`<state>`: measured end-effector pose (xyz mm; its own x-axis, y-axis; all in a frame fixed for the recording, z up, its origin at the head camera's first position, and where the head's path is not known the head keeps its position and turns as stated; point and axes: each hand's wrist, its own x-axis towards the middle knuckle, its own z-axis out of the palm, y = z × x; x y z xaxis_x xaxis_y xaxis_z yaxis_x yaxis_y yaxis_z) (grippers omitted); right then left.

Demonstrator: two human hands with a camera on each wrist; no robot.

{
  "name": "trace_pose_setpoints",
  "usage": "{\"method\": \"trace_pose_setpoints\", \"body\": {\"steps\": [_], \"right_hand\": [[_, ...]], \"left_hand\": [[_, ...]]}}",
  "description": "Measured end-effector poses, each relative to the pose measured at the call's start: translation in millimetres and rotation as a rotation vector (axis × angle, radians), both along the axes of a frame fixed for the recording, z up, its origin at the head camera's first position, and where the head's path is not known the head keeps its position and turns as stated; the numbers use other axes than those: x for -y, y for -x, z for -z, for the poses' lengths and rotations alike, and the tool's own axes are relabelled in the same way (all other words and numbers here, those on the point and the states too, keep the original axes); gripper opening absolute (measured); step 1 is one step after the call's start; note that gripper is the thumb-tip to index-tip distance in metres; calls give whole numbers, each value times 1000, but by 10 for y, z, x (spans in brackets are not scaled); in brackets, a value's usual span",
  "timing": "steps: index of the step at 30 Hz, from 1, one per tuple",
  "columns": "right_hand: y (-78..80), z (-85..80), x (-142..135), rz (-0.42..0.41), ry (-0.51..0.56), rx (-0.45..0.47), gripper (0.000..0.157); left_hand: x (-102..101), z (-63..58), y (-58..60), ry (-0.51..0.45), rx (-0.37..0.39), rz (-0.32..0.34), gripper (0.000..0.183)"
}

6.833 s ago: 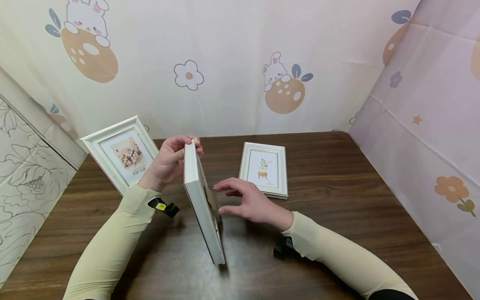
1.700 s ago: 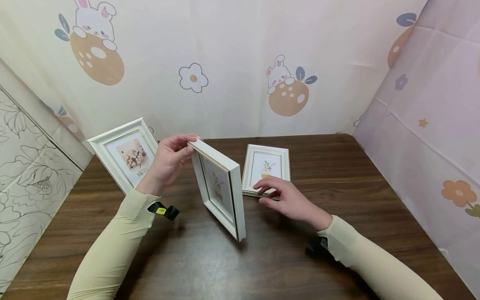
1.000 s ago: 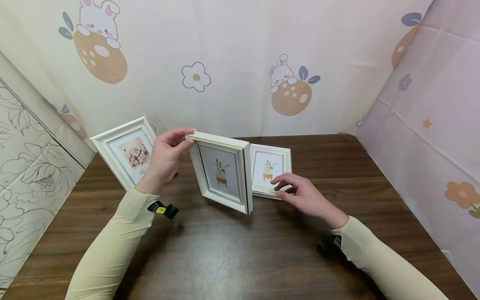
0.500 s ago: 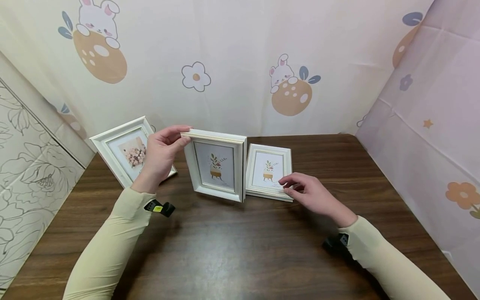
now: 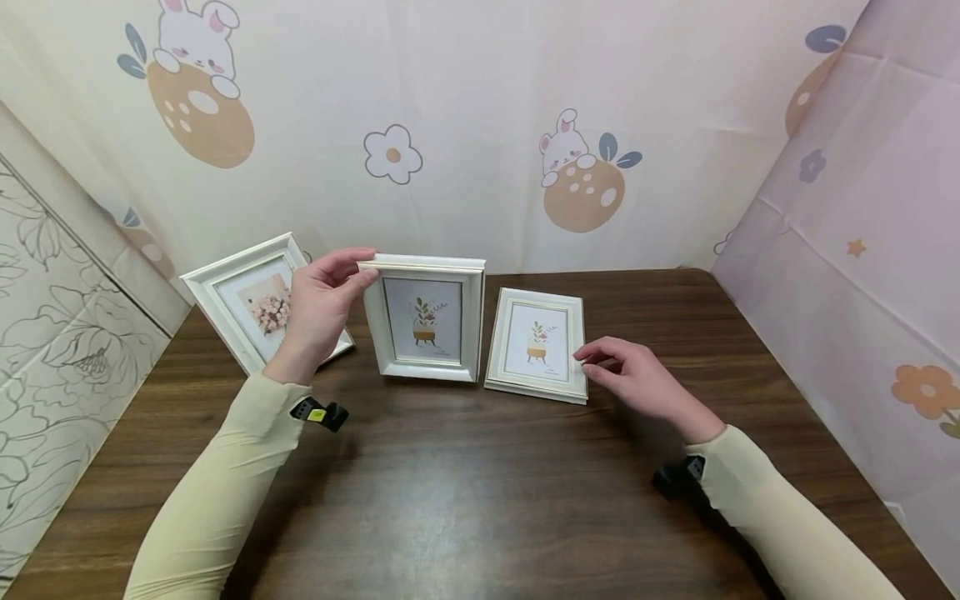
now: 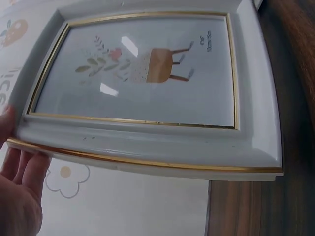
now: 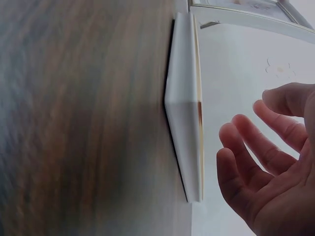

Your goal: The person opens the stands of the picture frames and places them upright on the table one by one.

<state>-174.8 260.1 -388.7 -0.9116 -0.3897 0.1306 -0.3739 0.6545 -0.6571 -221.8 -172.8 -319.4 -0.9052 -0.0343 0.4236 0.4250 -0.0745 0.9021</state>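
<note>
Fingers and thumb of my left hand [image 5: 318, 308] pinch the upper left corner of a white picture frame [image 5: 371, 333] with gold trim. It stands nearly upright, its potted-plant picture facing me; whether its lower edge touches the table I cannot tell. In the left wrist view, this picture frame [image 6: 147, 140] fills most of the picture. My right hand [image 5: 637, 375] hovers by the right edge of a second white picture frame [image 5: 536, 387], which lies flat. In the right wrist view, the right hand [image 7: 275, 157] has loosely bent, spread fingers and holds nothing.
A third white picture frame [image 5: 225, 321], with a flower-bouquet picture, leans back at the left, partly behind my left hand. All are on a dark wooden table [image 5: 465, 500]. A patterned curtain [image 5: 465, 200] hangs behind the table's back edge.
The left-held frame has turned from edge-on to face me and moved back and left, beside the flat one. My right hand has drawn away to the right, off the flat frame.
</note>
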Motion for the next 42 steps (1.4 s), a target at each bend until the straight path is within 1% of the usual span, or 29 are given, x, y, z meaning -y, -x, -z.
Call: {"method": "trace_pose_setpoints", "body": {"steps": [6, 12, 16, 24, 28, 33, 38, 42], "right_hand": [[25, -40, -80, 62, -10, -9, 21], [15, -58, -97, 74, -18, 2, 21], [4, -48, -106, 72, -14, 5, 20], [-19, -9, -91, 45, 2, 17, 19], [-32, -7, -79, 38, -1, 11, 18], [-53, -27, -70, 36, -2, 6, 15], [-78, -35, -50, 10, 5, 12, 13], [-85, -32, -35, 0, 0, 14, 13]], "left_hand": [[-16, -10, 41, -6, 51, -88, 24], [-38, -4, 79, -24, 98, -165, 24], [-37, 11, 121, -17, 108, -193, 24], [-43, 24, 201, -9, 120, -222, 23], [-38, 22, 220, -9, 120, -221, 23], [-31, 28, 260, 14, 142, -225, 24], [-32, 25, 307, 44, 148, -233, 27], [-29, 22, 336, 48, 153, -233, 27]]}}
